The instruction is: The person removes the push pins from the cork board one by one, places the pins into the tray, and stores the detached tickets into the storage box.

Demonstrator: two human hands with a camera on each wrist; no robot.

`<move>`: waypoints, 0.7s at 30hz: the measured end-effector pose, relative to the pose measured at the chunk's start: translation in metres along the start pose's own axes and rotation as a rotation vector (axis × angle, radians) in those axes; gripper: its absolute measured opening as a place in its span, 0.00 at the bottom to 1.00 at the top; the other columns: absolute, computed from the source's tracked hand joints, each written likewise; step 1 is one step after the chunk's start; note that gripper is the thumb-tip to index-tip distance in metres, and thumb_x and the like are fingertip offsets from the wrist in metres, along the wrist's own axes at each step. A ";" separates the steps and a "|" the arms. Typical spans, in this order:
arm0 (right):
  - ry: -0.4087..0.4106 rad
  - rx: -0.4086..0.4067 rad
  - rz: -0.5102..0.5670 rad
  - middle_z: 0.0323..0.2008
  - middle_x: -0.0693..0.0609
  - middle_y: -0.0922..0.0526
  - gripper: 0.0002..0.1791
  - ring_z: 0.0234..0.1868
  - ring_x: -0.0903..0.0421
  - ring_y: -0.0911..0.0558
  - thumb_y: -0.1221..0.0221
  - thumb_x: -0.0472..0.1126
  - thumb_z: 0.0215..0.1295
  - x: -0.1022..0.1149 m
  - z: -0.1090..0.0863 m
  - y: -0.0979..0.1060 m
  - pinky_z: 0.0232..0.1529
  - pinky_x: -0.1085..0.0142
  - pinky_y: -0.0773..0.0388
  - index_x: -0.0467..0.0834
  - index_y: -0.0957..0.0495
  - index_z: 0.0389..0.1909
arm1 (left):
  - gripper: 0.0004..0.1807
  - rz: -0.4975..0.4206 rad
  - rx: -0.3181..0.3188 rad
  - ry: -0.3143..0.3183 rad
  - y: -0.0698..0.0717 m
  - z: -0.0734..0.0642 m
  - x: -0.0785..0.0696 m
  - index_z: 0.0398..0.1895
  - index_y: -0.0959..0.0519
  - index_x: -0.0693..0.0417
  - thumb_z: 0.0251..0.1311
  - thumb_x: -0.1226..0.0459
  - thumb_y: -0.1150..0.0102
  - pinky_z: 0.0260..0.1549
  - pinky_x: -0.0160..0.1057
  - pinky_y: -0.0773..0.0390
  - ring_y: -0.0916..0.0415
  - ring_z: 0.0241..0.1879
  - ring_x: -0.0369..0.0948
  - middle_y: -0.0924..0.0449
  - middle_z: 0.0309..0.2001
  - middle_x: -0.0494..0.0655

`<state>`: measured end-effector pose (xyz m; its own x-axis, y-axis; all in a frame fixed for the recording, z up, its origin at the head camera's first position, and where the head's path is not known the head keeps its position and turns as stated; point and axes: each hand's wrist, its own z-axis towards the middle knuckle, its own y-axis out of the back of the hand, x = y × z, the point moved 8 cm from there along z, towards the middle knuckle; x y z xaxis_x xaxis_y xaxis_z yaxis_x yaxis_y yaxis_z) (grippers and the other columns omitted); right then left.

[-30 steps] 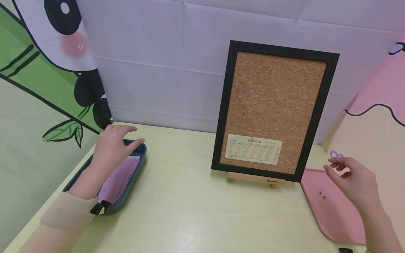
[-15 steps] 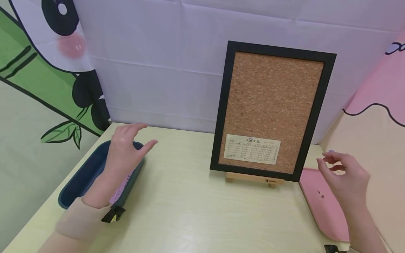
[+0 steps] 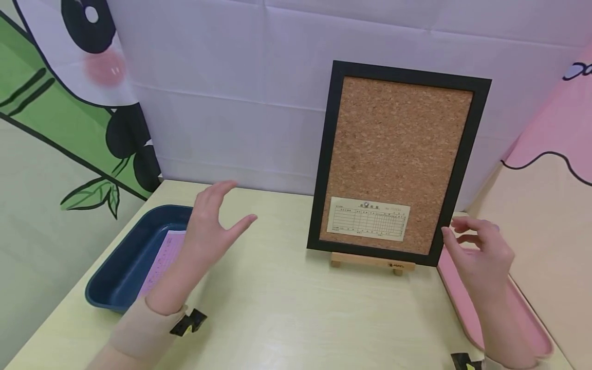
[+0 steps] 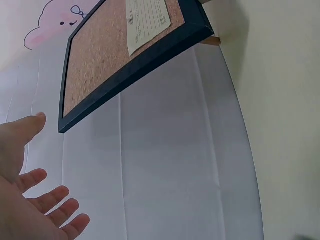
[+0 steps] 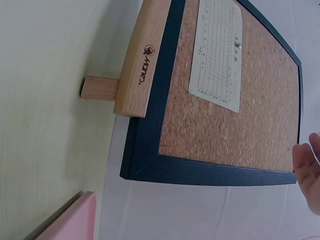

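Observation:
A cork board in a black frame leans on a small wooden stand. On its lower left a pale printed form is fixed with a pushpin at the top. Left of the board my left hand hovers above the table, fingers and thumb spread apart, holding nothing; the left wrist view shows its palm bare. My right hand is beside the lower right corner of the frame, its fingers loosely bent with a gap to the thumb. Nothing shows between them; whether it touches the frame, I cannot tell.
At the left stands a dark blue tray with pink-purple printed paper in it, partly behind my left forearm. A pink tray lies under my right arm. A fabric backdrop hangs behind the table.
My left hand has moved right, from over the blue tray to beside it, uncovering much of that tray. My right hand has moved left from over the pink tray toward the board's lower corner.

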<state>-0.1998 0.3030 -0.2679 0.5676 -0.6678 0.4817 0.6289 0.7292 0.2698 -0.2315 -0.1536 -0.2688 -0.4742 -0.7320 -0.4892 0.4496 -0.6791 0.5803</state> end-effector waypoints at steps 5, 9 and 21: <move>-0.004 0.026 0.014 0.36 0.50 0.18 0.17 0.36 0.67 0.22 0.34 0.21 0.45 0.008 -0.003 -0.014 0.43 0.82 0.27 0.30 0.21 0.40 | 0.41 -0.067 0.040 -0.005 -0.016 -0.003 -0.008 0.66 0.36 0.53 0.48 0.56 0.28 0.60 0.54 0.36 0.42 0.65 0.49 0.36 0.65 0.50; -0.009 0.040 0.015 0.35 0.44 0.19 0.18 0.35 0.66 0.22 0.34 0.22 0.46 0.010 -0.005 -0.024 0.43 0.82 0.27 0.31 0.21 0.41 | 0.42 -0.106 0.071 0.003 -0.030 -0.004 -0.011 0.67 0.38 0.49 0.48 0.55 0.28 0.60 0.55 0.37 0.45 0.67 0.48 0.40 0.67 0.49; 0.040 0.099 0.097 0.35 0.39 0.19 0.20 0.36 0.63 0.21 0.34 0.18 0.42 0.006 -0.018 -0.062 0.42 0.80 0.26 0.30 0.22 0.41 | 0.46 -0.203 0.210 0.018 -0.071 -0.005 -0.020 0.70 0.42 0.43 0.48 0.53 0.28 0.61 0.57 0.37 0.52 0.70 0.47 0.50 0.71 0.48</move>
<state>-0.2258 0.2509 -0.2969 0.6450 -0.5977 0.4761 0.5160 0.8002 0.3055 -0.2500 -0.0906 -0.3040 -0.5238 -0.5842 -0.6199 0.1793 -0.7870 0.5903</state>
